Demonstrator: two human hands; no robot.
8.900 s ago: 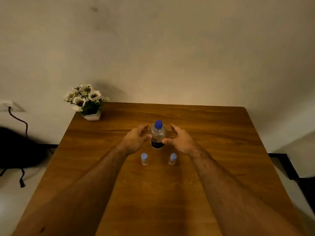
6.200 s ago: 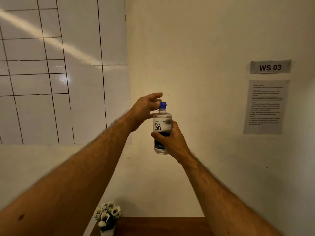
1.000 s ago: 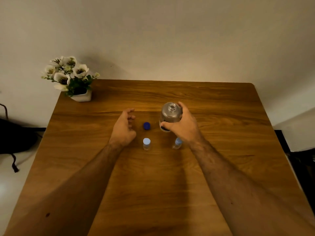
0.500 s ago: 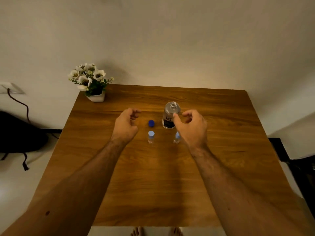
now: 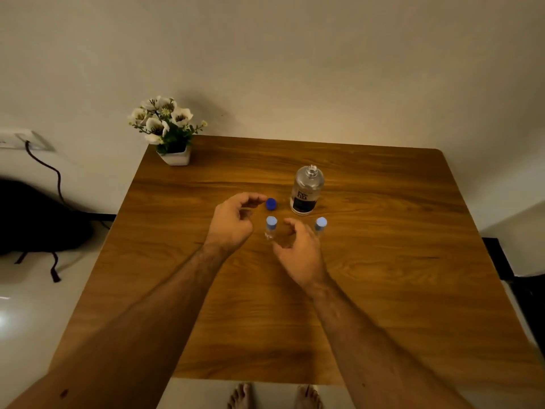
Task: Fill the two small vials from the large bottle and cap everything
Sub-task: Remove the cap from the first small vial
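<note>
The large clear bottle (image 5: 306,190) stands uncapped and upright on the wooden table (image 5: 383,261). Its dark blue cap (image 5: 271,203) lies on the table to the left of it. Two small vials with light blue caps stand in front: the left vial (image 5: 271,227) and the right vial (image 5: 320,225). My left hand (image 5: 233,224) hovers just left of the left vial, fingers loosely curled, holding nothing. My right hand (image 5: 298,250) sits just right of and in front of that vial, fingers loosely curled and empty.
A white pot of white flowers (image 5: 168,128) stands at the table's far left corner. A dark bag (image 5: 35,219) and a cable lie on the floor to the left. My bare feet show below the table's near edge.
My right hand has let go of the large bottle and moved left, toward the left vial. The left hand has edged closer to that vial. The camera has tilted slightly.
</note>
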